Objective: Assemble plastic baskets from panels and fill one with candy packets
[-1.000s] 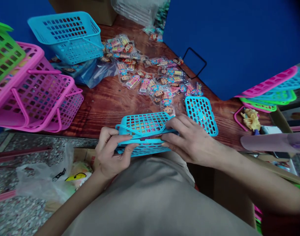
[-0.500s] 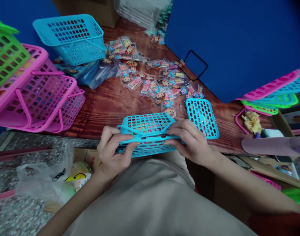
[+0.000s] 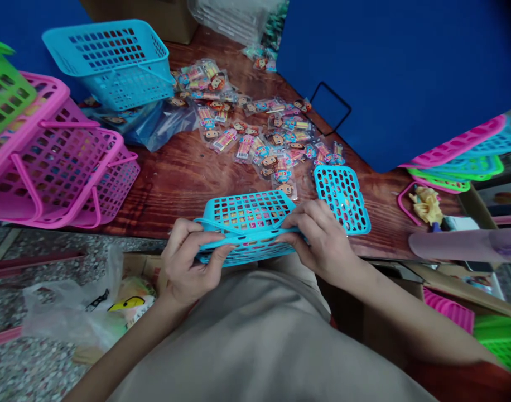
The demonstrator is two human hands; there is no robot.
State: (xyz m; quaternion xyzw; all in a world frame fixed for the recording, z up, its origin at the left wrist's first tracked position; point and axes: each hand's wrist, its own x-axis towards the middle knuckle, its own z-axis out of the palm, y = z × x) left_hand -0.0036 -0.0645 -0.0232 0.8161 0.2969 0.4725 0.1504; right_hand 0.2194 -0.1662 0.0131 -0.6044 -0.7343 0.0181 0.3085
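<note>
I hold a small cyan plastic basket (image 3: 247,215) against my lap at the table's near edge. It is tipped so its mesh side faces up, and colourful packets show through the holes. My left hand (image 3: 188,262) grips its left end, thumb on the rim. My right hand (image 3: 322,240) is closed on its right end, fingers along the rim. A loose cyan mesh lid (image 3: 342,196) lies flat on the table just right of the basket, beside my right hand.
A heap of small cartoon-printed packets (image 3: 259,134) covers the wooden table (image 3: 176,173) behind the basket. Pink baskets (image 3: 58,162) and a green one stack at left, another cyan basket (image 3: 113,61) behind. Stacked lids (image 3: 460,156) at right. A plastic bag (image 3: 80,307) lies on the floor.
My right hand has pulled back along the rim toward the basket's right end. The basket has tilted a little more toward me. My left hand keeps its grip.
</note>
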